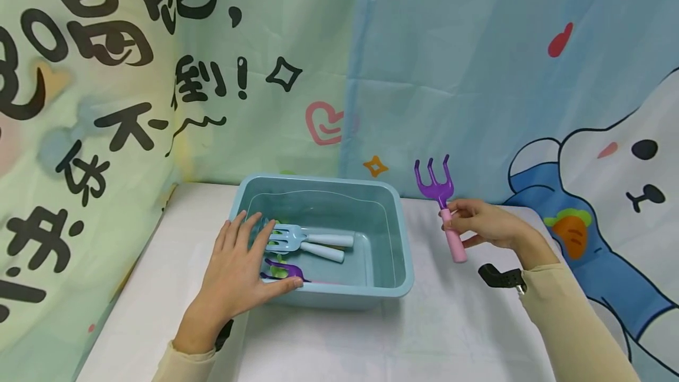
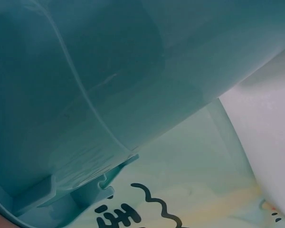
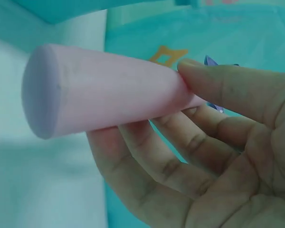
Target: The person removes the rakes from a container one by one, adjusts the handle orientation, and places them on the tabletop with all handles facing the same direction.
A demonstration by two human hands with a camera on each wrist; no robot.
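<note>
In the head view my right hand (image 1: 485, 226) pinches the pink handle of a small garden hand rake (image 1: 437, 190) between thumb and fingers. Its three purple tines point up, to the right of a blue-grey plastic bin (image 1: 383, 292). That pink handle (image 3: 114, 88) fills much of the right wrist view, with the thumb (image 3: 237, 90) on top and fingers beneath. Over the bin's front left corner lies my left hand (image 1: 241, 270), fingers spread and thumb along the front rim. Inside the bin are a light blue hand fork (image 1: 287, 239), a second light blue handle (image 1: 322, 251) and a purple tool (image 1: 286, 270).
Small green pieces (image 1: 278, 258) lie partly hidden among the tools in the bin. A white-covered table (image 1: 339, 346) carries the bin. Printed cloth (image 1: 451, 75) hangs behind and at the left. The left wrist view shows mostly the bin's wall (image 2: 133, 71).
</note>
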